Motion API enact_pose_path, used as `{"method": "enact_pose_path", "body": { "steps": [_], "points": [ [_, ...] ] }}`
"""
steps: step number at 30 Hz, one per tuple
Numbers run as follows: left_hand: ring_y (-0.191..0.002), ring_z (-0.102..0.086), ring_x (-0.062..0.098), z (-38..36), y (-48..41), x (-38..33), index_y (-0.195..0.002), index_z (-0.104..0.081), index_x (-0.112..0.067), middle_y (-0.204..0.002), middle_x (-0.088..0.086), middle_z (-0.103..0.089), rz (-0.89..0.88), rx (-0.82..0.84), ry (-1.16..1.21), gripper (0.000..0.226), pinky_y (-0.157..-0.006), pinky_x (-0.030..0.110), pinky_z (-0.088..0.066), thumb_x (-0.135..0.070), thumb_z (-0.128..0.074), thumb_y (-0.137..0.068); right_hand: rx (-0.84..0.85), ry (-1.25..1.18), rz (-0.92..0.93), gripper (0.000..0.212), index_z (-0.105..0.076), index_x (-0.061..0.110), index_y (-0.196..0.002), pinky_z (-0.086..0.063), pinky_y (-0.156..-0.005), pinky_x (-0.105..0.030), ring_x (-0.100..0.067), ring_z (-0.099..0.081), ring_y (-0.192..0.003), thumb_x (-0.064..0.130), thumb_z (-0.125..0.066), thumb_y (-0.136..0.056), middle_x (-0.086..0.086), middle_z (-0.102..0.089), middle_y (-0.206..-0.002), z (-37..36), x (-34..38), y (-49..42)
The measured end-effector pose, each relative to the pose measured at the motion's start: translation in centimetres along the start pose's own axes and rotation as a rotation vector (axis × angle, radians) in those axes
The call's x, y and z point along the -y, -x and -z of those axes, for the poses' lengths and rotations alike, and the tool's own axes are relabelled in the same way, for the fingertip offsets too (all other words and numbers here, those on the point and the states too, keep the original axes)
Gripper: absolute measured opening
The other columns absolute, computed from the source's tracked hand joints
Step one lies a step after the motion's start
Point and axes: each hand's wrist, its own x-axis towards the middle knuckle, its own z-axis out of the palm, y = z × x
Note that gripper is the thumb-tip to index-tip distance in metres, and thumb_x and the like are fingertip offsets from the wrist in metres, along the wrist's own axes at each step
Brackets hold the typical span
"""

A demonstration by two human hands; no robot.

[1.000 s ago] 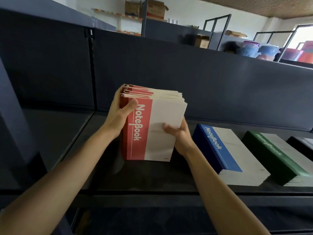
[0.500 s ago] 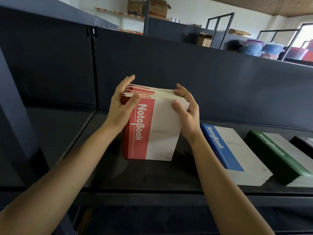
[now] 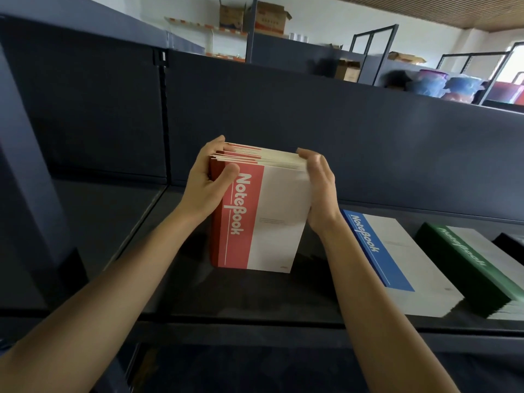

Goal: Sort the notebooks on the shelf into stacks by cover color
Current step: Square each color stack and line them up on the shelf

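A bundle of red-and-white notebooks stands upright on its lower edge on the dark shelf. My left hand grips its spine side, thumb across the red front cover. My right hand presses flat against the bundle's right edge, fingers reaching over the top corner. To the right a blue-covered stack lies flat, then a green-covered stack, and a black one is cut off at the frame edge.
The shelf's dark back panel rises right behind the notebooks. A vertical divider post separates the bay on the left. Boxes and plastic tubs sit on distant shelving.
My right hand rose from the bundle's lower right edge to its top corner, then flattened against the right side. The bundle now stands squarer, and the left hand kept its grip.
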Motion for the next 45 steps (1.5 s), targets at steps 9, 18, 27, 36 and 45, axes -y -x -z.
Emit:
{"method": "enact_pose_path", "body": {
  "steps": [9, 18, 27, 36, 45],
  "points": [
    [-0.089, -0.065, -0.007, -0.5, -1.0, -0.1, -0.151, -0.006, -0.024, -0.119, -0.014, -0.051, 0.158, 0.045, 0.282, 0.131, -0.067, 0.012, -0.051, -0.088, -0.055, -0.048, -0.04, -0.207, -0.232, 0.046, -0.036, 0.028, -0.142, -0.053, -0.059, -0.023, -0.021, -0.063, -0.102, 0.043, -0.035, -0.099, 0.001, -0.05, -0.139, -0.2, 0.4, -1.2],
    [-0.101, -0.047, -0.027, -0.6, -0.7, -0.6, -0.126, -0.039, -0.033, -0.14, -0.012, -0.026, -0.037, -0.035, 0.147, 0.08, -0.074, 0.002, -0.044, -0.087, -0.04, -0.066, -0.15, -0.158, -0.189, 0.03, -0.054, 0.027, -0.123, -0.051, -0.06, -0.024, -0.014, -0.064, -0.077, 0.035, -0.038, -0.098, 0.006, -0.063, -0.11, -0.8, 1.2, -0.9],
    [-0.106, -0.058, 0.006, -0.2, -0.9, 0.7, -0.119, -0.048, -0.029, -0.123, -0.018, -0.046, -0.095, -0.112, 0.029, 0.078, -0.081, 0.014, -0.051, -0.088, -0.03, -0.07, -0.175, -0.14, -0.194, 0.027, -0.055, 0.032, -0.119, -0.051, -0.061, -0.025, -0.016, -0.064, -0.081, 0.039, -0.04, -0.097, 0.001, -0.063, -0.114, -1.3, 1.7, -0.8],
    [-0.097, -0.054, -0.005, 0.1, -1.4, 0.8, -0.116, -0.054, -0.002, -0.115, -0.008, -0.047, -0.18, -0.107, -0.12, 0.082, -0.081, 0.012, -0.049, -0.073, -0.03, -0.082, -0.243, -0.058, -0.077, 0.027, -0.059, 0.033, -0.077, -0.051, -0.057, -0.024, -0.013, -0.06, -0.071, 0.024, -0.043, -0.097, 0.016, -0.057, -0.08, -1.5, 1.5, -0.3],
    [-0.091, -0.046, -0.011, 0.4, -1.7, 0.3, -0.114, -0.059, -0.002, -0.129, 0.006, -0.049, -0.132, -0.103, -0.311, 0.072, -0.071, -0.008, -0.033, -0.056, -0.025, -0.082, -0.219, -0.058, -0.088, 0.022, -0.06, 0.031, -0.082, -0.05, -0.058, -0.025, -0.014, -0.06, -0.075, 0.027, -0.043, -0.096, 0.006, -0.06, -0.09, -1.6, 1.6, -0.1]
  ]
}}
